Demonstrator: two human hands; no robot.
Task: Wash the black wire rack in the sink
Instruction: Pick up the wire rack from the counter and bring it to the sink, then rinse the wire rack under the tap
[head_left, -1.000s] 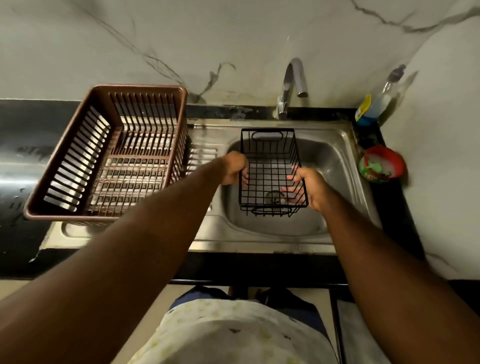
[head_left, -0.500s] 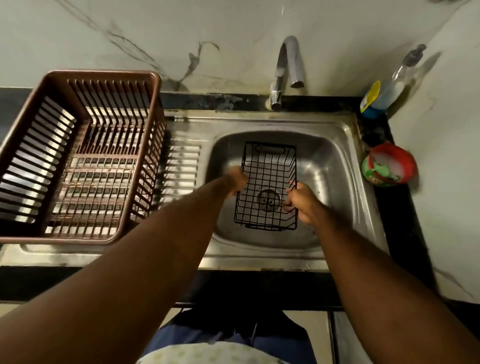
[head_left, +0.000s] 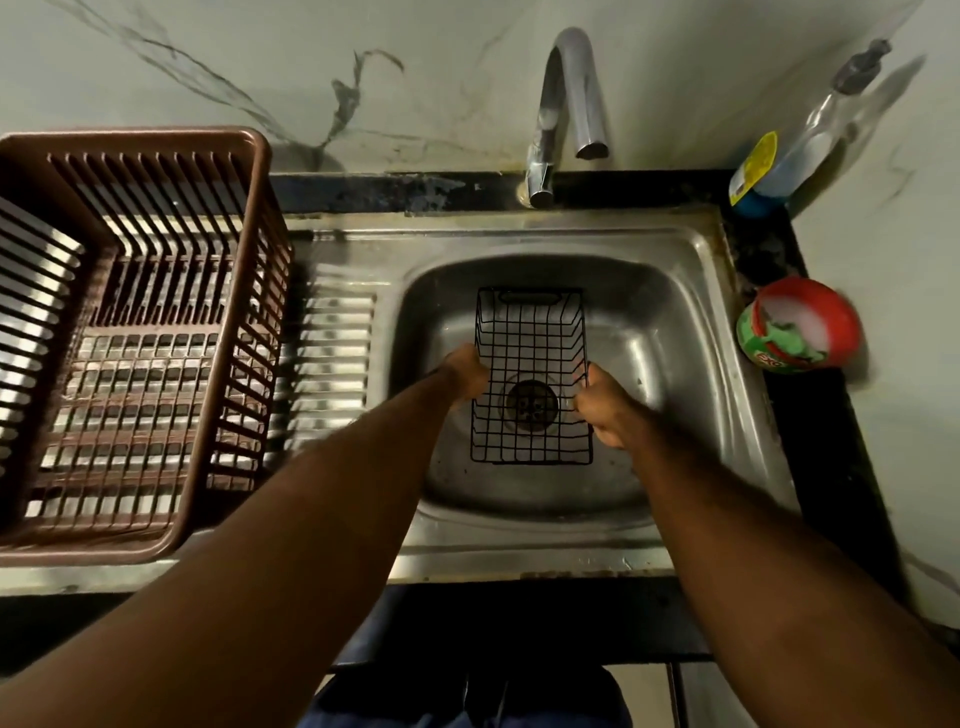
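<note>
1. Gripping the black wire rack (head_left: 531, 364) from both long sides, down inside the basin of the steel sink (head_left: 675, 322), directly above the drain (head_left: 531, 405), which shows through the mesh.
2. Left hand (head_left: 465, 376) curled closed on the rack's left rim; right hand (head_left: 605, 408) closed on the right rim, thumb lying along the top wire.
3. Sitting upright with its open top facing up, handle slot at the far end toward the faucet (head_left: 569, 104); impossible to tell whether resting on the basin floor or held just above it.
4. No water visible from the faucet spout.
5. Standing on the ribbed drainboard to the left, well apart from the rack: a brown plastic dish basket (head_left: 156, 332).
6. Sitting on the dark counter to the right of the sink: a round red and green tub (head_left: 797, 325), and behind it in the corner, a pump bottle (head_left: 795, 150) with blue liquid and a yellow label.
</note>
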